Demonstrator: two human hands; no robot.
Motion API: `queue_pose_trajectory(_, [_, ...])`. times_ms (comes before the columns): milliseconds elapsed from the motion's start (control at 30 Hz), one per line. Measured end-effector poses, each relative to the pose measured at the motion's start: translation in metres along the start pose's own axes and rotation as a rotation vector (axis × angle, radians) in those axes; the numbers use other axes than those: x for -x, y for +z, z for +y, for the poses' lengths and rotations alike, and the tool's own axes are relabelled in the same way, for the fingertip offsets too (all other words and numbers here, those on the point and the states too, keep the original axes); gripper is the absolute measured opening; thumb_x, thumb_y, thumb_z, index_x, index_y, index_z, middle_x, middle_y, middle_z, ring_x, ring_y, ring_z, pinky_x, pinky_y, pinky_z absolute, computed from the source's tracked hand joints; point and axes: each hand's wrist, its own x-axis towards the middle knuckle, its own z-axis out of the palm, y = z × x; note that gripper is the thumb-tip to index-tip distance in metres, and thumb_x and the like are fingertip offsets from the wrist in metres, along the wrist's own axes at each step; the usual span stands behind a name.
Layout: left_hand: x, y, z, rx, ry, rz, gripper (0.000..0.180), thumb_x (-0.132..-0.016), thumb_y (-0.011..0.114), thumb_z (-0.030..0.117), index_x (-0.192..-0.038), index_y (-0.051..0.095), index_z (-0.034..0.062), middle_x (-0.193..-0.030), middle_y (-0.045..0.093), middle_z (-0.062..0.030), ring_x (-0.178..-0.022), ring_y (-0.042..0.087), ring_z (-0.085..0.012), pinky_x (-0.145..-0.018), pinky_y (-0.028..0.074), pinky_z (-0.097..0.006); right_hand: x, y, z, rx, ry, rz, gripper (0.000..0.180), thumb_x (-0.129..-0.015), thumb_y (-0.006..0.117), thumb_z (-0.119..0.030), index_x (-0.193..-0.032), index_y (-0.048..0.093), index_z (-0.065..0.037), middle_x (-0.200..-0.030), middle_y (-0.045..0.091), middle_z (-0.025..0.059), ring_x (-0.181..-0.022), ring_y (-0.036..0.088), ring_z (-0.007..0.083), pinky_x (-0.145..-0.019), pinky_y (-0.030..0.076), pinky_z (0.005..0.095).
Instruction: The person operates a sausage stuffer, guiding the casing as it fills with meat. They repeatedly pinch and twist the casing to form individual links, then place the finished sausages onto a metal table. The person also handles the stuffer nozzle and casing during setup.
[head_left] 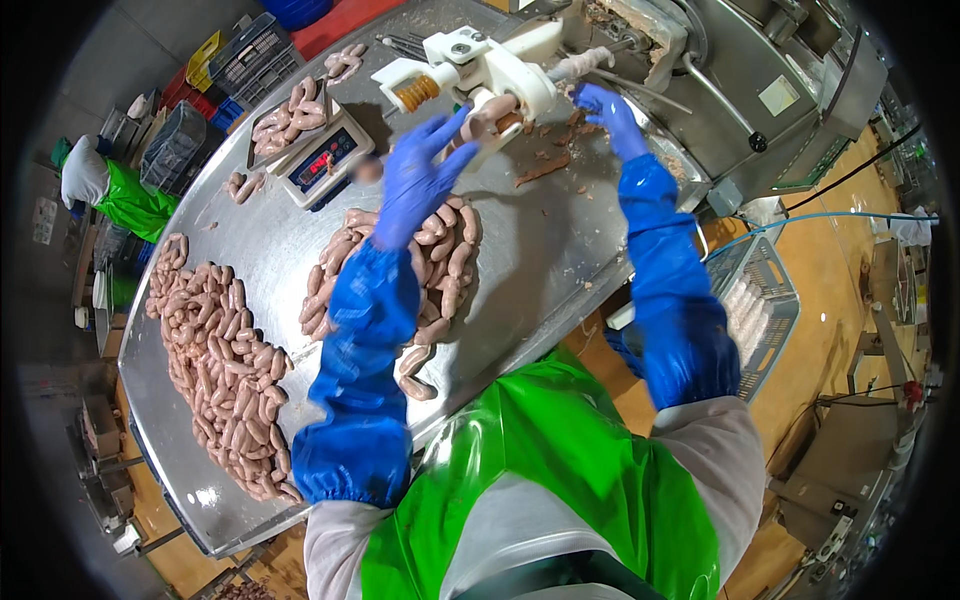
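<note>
My left hand (pixel 418 178), in a purple glove, is open with fingers spread beside a sausage (pixel 492 112) at the outlet of a white sausage-linking device (pixel 490 72). Whether its fingertips touch the sausage I cannot tell. To the right of the device my right hand (pixel 612 115), gloved too, is open with its fingers apart. It is close to the pale gathered casing (pixel 582 65) on the filling nozzle and holds nothing visible. Beneath my left forearm lies a pile of linked sausages (pixel 455 250) on the steel table (pixel 530 290), partly hidden by the blue sleeve.
A larger sausage heap (pixel 225 365) covers the table's left side. Behind it stands a scale (pixel 322 160) with sausages on its tray. Meat scraps (pixel 543 170) lie near the device. The steel filling machine (pixel 735 95) rises at right, above a grey crate (pixel 765 315). Another person (pixel 120 190) is at far left.
</note>
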Motion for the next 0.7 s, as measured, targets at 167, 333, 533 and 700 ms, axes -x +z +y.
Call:
queue_pose_trajectory(167, [-0.035,0.053,0.007,-0.003,-0.183,-0.128,0.055,-0.088,0.066,0.026,-0.14,0.049,0.0192,-0.102,0.063,-0.02,-0.09,0.063,-0.0343,-0.082,0.049,-0.042,0.075,0.077,0.042,-0.247,0.068,-0.19,0.038,-0.094,0.049,-0.029,-0.118,0.066,-0.005,-0.111,0.069,0.0055,-0.101,0.063,0.0163,-0.084,0.048,0.0325])
queue_pose_trajectory(333, [0.028,0.003,-0.028,0.332,-0.477,-0.366,0.037,-0.095,0.054,0.036,-0.122,0.063,0.0116,-0.092,0.068,-0.0217,-0.087,0.065,-0.0345,-0.082,0.049,-0.04,0.125,0.142,0.022,-0.32,0.106,-0.329,0.039,-0.097,0.048,-0.022,-0.131,0.056,-0.004,-0.12,0.064,0.0066,-0.109,0.059,0.0144,-0.094,0.044,0.0295])
queue_pose_trajectory(533, [0.058,-0.045,-0.062,-0.498,-0.354,-0.761,0.047,-0.093,0.054,0.044,-0.11,0.068,0.0037,-0.098,0.068,-0.024,-0.093,0.065,-0.0377,-0.085,0.05,-0.044,0.146,0.27,0.047,-0.533,0.081,-0.171,0.033,-0.101,0.045,-0.022,-0.127,0.051,-0.002,-0.106,0.062,0.0063,-0.093,0.06,0.0135,-0.087,0.047,0.0281])
queue_pose_trajectory(700, [0.021,-0.01,-0.034,0.375,-0.389,-0.245,0.048,-0.098,0.05,0.035,-0.138,0.049,0.0083,-0.091,0.067,-0.0226,-0.084,0.065,-0.0288,-0.077,0.05,-0.04,0.229,0.353,0.065,-0.185,-0.288,-0.267,0.021,-0.1,0.047,-0.014,-0.117,0.054,-0.003,-0.101,0.061,0.0063,-0.092,0.059,0.0135,-0.08,0.049,0.0273])
